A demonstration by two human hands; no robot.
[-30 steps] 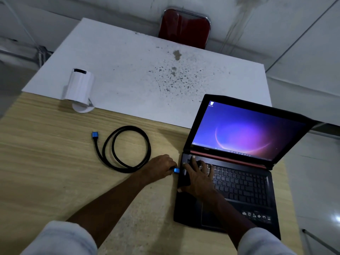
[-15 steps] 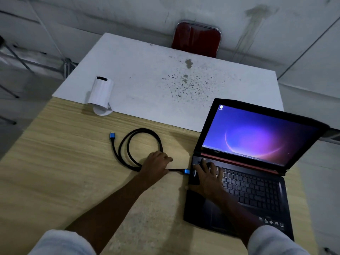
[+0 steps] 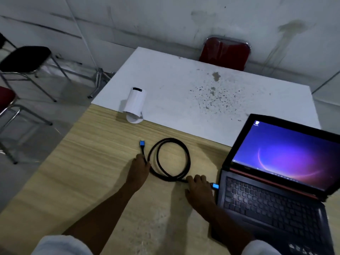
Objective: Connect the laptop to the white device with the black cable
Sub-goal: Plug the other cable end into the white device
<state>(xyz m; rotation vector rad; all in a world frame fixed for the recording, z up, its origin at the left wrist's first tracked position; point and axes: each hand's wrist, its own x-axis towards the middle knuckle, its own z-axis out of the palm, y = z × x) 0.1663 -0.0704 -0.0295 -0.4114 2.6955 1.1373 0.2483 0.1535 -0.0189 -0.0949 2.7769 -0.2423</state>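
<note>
Red chair [image 3: 225, 52] behind stained white board [image 3: 184, 85]; black stool [image 3: 24, 58] at left

The table [image 3: 77, 162] had a pale wood-grain top, with a white board [image 3: 184, 85] stained by dark speckles laid over its far part. Behind it stood a red chair [image 3: 225, 52] against a grey, streaked wall [image 3: 165, 19]. At the left, on the grey floor [image 3: 46, 111], stood a black metal-legged stool [image 3: 24, 57] and another red seat [image 3: 5, 98], in dim light.
</note>
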